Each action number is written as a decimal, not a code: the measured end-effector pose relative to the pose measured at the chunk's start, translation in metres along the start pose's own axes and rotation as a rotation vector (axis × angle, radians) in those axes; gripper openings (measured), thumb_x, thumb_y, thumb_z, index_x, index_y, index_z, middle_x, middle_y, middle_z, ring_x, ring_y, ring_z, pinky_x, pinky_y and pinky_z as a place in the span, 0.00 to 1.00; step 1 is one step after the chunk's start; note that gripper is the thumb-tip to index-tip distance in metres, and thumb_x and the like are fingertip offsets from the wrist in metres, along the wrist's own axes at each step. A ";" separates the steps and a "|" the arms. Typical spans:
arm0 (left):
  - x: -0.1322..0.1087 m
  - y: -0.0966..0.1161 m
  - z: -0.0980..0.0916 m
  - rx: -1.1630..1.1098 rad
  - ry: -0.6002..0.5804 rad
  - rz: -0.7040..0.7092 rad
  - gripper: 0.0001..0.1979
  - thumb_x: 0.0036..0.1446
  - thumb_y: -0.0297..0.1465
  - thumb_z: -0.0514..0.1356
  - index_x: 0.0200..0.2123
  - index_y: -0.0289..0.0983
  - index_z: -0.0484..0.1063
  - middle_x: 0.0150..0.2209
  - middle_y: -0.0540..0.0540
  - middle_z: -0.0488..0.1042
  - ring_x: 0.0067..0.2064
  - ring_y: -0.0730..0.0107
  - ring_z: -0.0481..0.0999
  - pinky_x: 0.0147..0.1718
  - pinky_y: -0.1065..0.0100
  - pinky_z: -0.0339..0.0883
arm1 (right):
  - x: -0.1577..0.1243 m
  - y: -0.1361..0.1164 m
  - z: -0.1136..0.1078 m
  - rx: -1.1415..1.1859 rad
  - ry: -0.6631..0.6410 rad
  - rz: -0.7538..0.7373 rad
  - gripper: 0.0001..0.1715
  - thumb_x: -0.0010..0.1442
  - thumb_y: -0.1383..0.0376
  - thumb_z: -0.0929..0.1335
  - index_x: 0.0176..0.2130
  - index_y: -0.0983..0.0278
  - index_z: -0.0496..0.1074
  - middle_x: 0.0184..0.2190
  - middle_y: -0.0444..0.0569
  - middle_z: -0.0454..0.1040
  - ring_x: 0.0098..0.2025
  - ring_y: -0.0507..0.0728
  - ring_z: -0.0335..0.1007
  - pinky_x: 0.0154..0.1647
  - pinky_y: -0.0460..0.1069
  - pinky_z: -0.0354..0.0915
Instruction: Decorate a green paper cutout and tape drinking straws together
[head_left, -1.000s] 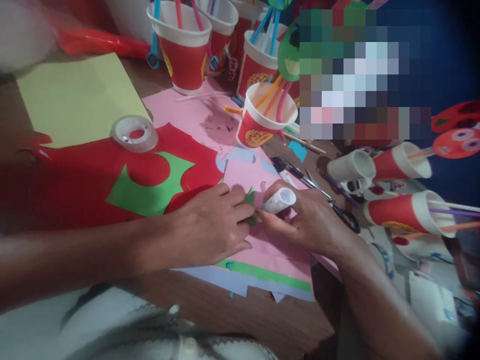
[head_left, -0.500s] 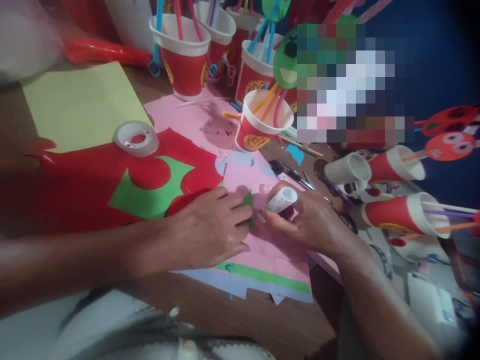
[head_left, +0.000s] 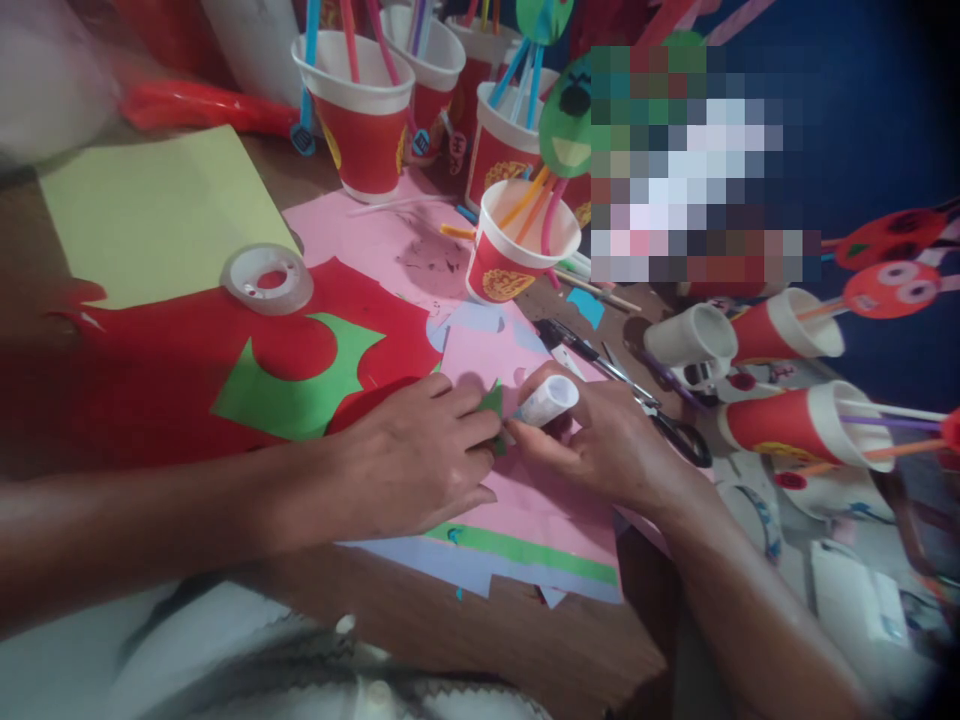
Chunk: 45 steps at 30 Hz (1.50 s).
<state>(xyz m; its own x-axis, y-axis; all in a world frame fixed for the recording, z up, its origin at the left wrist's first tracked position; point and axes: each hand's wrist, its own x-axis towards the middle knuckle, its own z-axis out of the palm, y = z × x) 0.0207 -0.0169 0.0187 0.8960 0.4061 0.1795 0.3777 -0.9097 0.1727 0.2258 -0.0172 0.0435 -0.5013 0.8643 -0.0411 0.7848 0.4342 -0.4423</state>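
My left hand (head_left: pixel 420 455) lies over a pink sheet (head_left: pixel 555 500), its fingertips holding down a small piece of green paper (head_left: pixel 491 410); most of that piece is hidden under the fingers. Close by on the right, my right hand (head_left: pixel 592 430) grips a white glue stick (head_left: pixel 549 402) between thumb and fingers. The glue stick is tilted, with its hollow end up to the right and its other end by the green piece.
Left of my hands lie red paper (head_left: pixel 172 370), a larger green cutout (head_left: pixel 289 395), a tape roll (head_left: pixel 267 280) and a yellow sheet (head_left: pixel 165 215). A red-and-white cup (head_left: pixel 506 245) holds straws. Black-handled scissors (head_left: pixel 682 437) and a pen (head_left: pixel 592 355) lie near my right hand.
My right hand and the glue stick have moved slightly left, closer to the green piece. The scissors' handle shows more. My left hand keeps its place on the paper.
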 end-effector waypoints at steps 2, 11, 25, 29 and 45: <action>0.000 0.000 0.000 0.005 0.003 0.000 0.14 0.63 0.38 0.53 0.34 0.37 0.75 0.35 0.45 0.73 0.40 0.59 0.68 0.38 0.58 0.57 | 0.001 -0.001 0.001 0.008 0.013 0.023 0.05 0.57 0.63 0.66 0.32 0.62 0.64 0.20 0.39 0.68 0.20 0.50 0.63 0.24 0.45 0.55; 0.001 -0.001 0.002 -0.007 0.016 0.000 0.14 0.62 0.38 0.54 0.33 0.37 0.75 0.35 0.45 0.73 0.40 0.59 0.67 0.38 0.58 0.57 | 0.000 -0.003 0.001 -0.017 0.012 0.018 0.06 0.57 0.63 0.66 0.31 0.62 0.64 0.19 0.40 0.68 0.20 0.51 0.63 0.24 0.45 0.54; 0.001 0.000 0.001 -0.009 -0.005 0.002 0.14 0.63 0.38 0.53 0.35 0.36 0.75 0.36 0.44 0.73 0.46 0.55 0.67 0.40 0.57 0.58 | 0.000 -0.001 0.002 -0.088 0.094 0.044 0.07 0.57 0.61 0.66 0.31 0.62 0.64 0.18 0.41 0.68 0.20 0.52 0.63 0.24 0.46 0.53; 0.000 0.000 0.001 -0.023 0.000 -0.007 0.14 0.63 0.38 0.53 0.34 0.37 0.75 0.37 0.44 0.74 0.50 0.53 0.66 0.42 0.58 0.59 | 0.000 -0.002 0.003 -0.126 0.050 0.026 0.08 0.56 0.61 0.66 0.30 0.62 0.64 0.18 0.42 0.67 0.20 0.53 0.62 0.23 0.47 0.52; 0.000 -0.003 0.005 -0.031 0.043 0.015 0.11 0.61 0.37 0.56 0.36 0.37 0.73 0.34 0.46 0.73 0.36 0.63 0.66 0.36 0.62 0.55 | 0.005 0.018 -0.008 0.805 0.243 0.390 0.10 0.54 0.59 0.70 0.30 0.62 0.67 0.15 0.37 0.65 0.16 0.49 0.60 0.16 0.44 0.58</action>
<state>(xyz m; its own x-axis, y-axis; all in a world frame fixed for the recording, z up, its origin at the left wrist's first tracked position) 0.0204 -0.0148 0.0130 0.8905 0.3964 0.2233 0.3562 -0.9128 0.1996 0.2410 -0.0030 0.0428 -0.0934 0.9811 -0.1696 0.3465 -0.1276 -0.9293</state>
